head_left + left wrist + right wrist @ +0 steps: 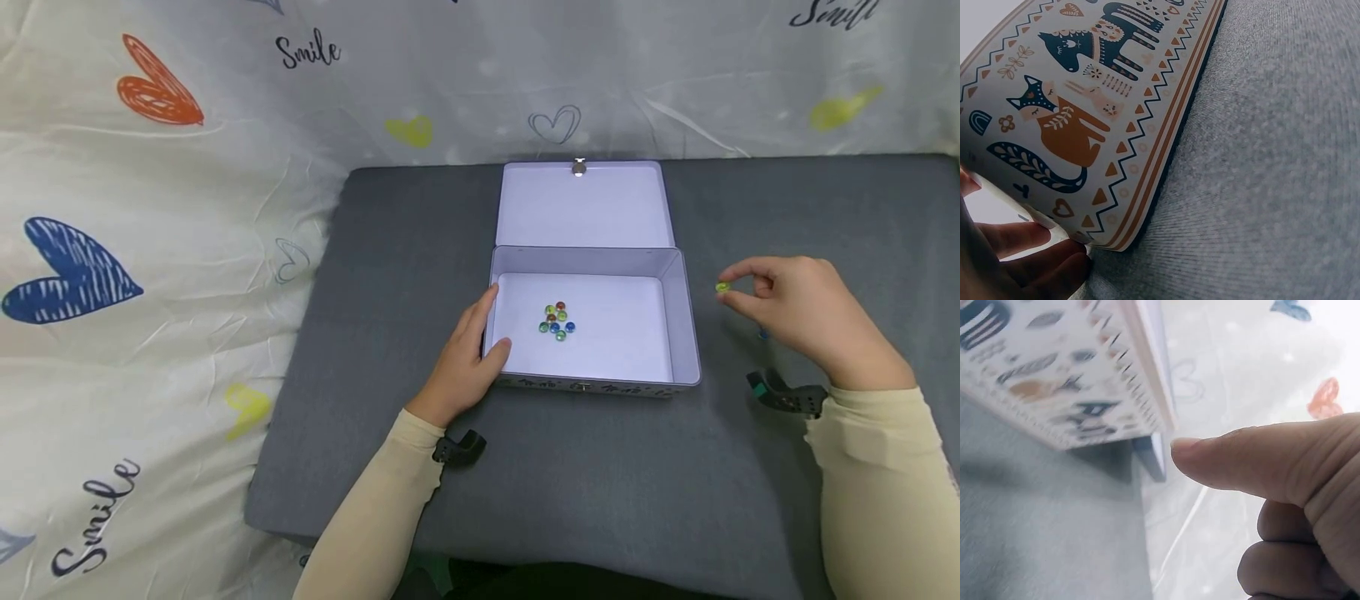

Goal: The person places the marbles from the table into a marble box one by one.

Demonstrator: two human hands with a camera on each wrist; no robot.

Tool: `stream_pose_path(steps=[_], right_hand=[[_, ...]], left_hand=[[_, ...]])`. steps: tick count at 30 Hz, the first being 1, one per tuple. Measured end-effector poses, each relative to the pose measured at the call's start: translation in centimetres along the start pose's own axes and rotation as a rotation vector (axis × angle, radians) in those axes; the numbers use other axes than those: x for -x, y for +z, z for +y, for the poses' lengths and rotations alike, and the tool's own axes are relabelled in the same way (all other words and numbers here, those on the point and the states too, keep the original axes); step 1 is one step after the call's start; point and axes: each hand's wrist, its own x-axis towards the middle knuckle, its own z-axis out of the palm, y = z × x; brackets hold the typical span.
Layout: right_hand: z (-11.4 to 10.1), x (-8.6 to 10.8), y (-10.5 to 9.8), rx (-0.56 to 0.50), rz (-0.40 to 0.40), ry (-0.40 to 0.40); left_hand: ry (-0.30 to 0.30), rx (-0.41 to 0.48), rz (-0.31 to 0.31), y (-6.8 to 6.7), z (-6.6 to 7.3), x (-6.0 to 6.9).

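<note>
An open tin box [594, 379] with a white inside stands on the grey table, its hinged lid [585, 204] laid back. Several small glass marbles [561, 336], green, blue, red and yellow, lie grouped on its floor. My left hand [457, 371] holds the box's left wall near the front corner, thumb over the rim and fingers outside. Right of the box, my right hand [802, 304] pinches a yellow-green marble [722, 287] between thumb and index finger. A small blue thing [763, 333] shows beneath that hand, partly hidden. In the right wrist view the pinched marble does not show.
Grey cloth covers the table [600, 492]. A pale curtain [225, 333] printed with hearts and words hangs behind it and along its left side. The box's outer wall [1072, 125] carries printed animals. A metal clasp [579, 167] sits at the lid's far edge.
</note>
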Motion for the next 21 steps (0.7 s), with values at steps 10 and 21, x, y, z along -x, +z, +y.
stream_pose_path(steps=[10,21], right_hand=[[-3.5,-1.6,-0.2,-0.010,-0.021,-0.075],[-7.6,-3.5,1.2,-0.006,-0.059,-0.141]], left_hand=[[0.002,0.005,0.001,-0.1,-0.1,0.1],[0.000,-0.006,0.001,0.1,-0.2,-0.1]])
